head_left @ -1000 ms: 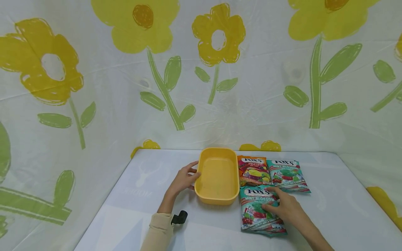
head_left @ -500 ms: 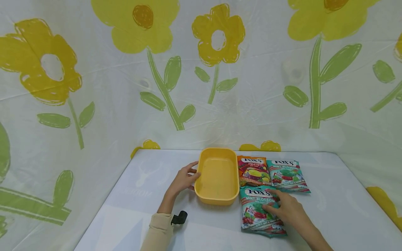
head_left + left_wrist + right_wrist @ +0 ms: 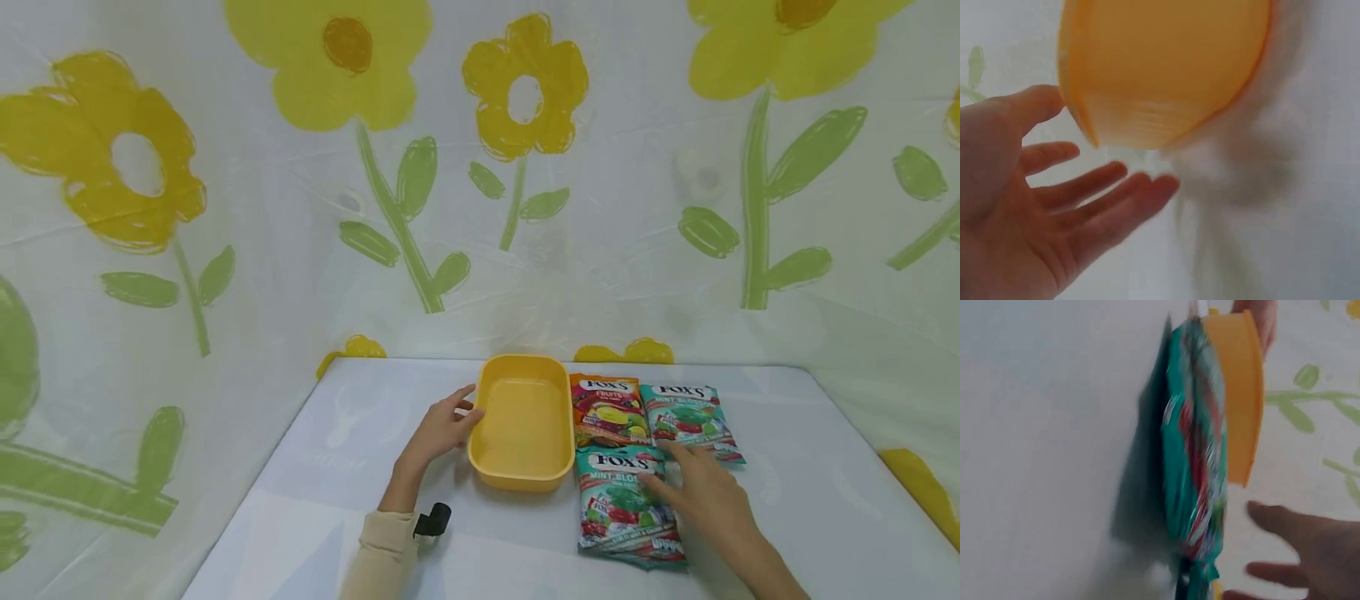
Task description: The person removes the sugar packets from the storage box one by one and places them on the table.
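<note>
The yellow plastic tub [image 3: 525,482] stands on the table with nothing in it. My left hand [image 3: 442,429] is at its left side, fingers spread and thumb right at the rim; in the left wrist view the fingers [image 3: 1097,187] reach under the tub's [image 3: 1160,69] near end. A teal Mint Blossom candy bag [image 3: 626,508] lies in front, to the right of the tub. Over its right edge is my right hand [image 3: 708,504], fingers loosely spread. In the right wrist view, the fingertips [image 3: 1263,512] stand apart from the bag [image 3: 1194,444].
Behind the front bag lie an orange-red Fox's Fruits candy bag [image 3: 609,412], close against the tub, and another teal Mint Blossom bag [image 3: 693,421] at its right. A flower-printed curtain [image 3: 600,275] rises behind the white table [image 3: 300,500].
My right hand has drawn away to the right from the front teal bag, which stays in place. The left hand's fingers have eased slightly at the tub. The head view has shifted slightly.
</note>
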Demonstrator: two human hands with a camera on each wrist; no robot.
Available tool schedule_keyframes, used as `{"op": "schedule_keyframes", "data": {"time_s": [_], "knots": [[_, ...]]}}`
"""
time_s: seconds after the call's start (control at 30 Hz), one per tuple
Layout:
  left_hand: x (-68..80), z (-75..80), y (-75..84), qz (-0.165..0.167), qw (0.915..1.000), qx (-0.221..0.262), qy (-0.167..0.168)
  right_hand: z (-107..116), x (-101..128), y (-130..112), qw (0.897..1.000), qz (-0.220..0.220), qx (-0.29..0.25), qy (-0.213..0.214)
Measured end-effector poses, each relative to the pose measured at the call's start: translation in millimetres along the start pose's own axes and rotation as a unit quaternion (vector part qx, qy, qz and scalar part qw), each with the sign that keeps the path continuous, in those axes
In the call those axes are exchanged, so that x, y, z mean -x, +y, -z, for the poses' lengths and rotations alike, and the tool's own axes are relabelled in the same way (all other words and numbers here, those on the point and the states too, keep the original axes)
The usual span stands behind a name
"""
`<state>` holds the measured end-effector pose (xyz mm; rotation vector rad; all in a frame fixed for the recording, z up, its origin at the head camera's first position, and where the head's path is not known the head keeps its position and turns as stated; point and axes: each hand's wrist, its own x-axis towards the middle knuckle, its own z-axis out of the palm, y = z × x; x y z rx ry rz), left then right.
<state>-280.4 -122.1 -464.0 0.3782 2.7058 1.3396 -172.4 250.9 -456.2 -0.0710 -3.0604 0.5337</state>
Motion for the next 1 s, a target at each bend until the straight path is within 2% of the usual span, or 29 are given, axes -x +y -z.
{"op": "schedule_keyframes", "data": {"time_s": [0.07, 0.13, 0.2, 0.27, 0.4, 0.47, 0.63, 0.7, 0.83, 1.0], "knots": [[1.6, -0.4, 5.7, -0.018, 0.9979, -0.057, 0.026, -0.2, -4.1, 4.0, 0.997, 0.034, 0.015, 0.068], [3.7, -0.9, 11.9, -0.031, 0.9925, -0.108, 0.048, -1.0, -10.8, 9.9, 0.988, 0.074, 0.027, 0.13], [6.1, -2.0, 17.3, -0.036, 0.9869, -0.145, 0.061, -1.4, -18.4, 16.3, 0.98, 0.102, 0.039, 0.168], [7.5, -3.9, 19.6, -0.042, 0.9779, -0.193, 0.068, -1.6, -25.8, 23.4, 0.975, 0.115, 0.048, 0.182], [12.7, -6.6, 16.8, -0.038, 0.9601, -0.269, 0.067, -1.0, -33.8, 34.9, 0.982, 0.101, 0.047, 0.154], [17.8, -5.2, 12.9, -0.028, 0.9542, -0.292, 0.061, -1.1, -35.0, 38.4, 0.986, 0.088, 0.042, 0.135], [33.2, 6.0, -0.7, 0.001, 0.9338, -0.356, 0.038, -2.9, -37.2, 42.9, 0.992, 0.069, 0.033, 0.097], [38.4, 10.6, -5.2, 0.01, 0.9282, -0.371, 0.03, -2.7, -37.4, 44.1, 0.993, 0.064, 0.029, 0.09], [45.1, 18.3, -9.4, 0.016, 0.9305, -0.365, 0.03, -2.1, -36.6, 44.9, 0.994, 0.057, 0.021, 0.089], [46.8, 21.5, -10.1, 0.018, 0.933, -0.358, 0.034, -2.4, -35.6, 45.2, 0.994, 0.054, 0.011, 0.094]]}}
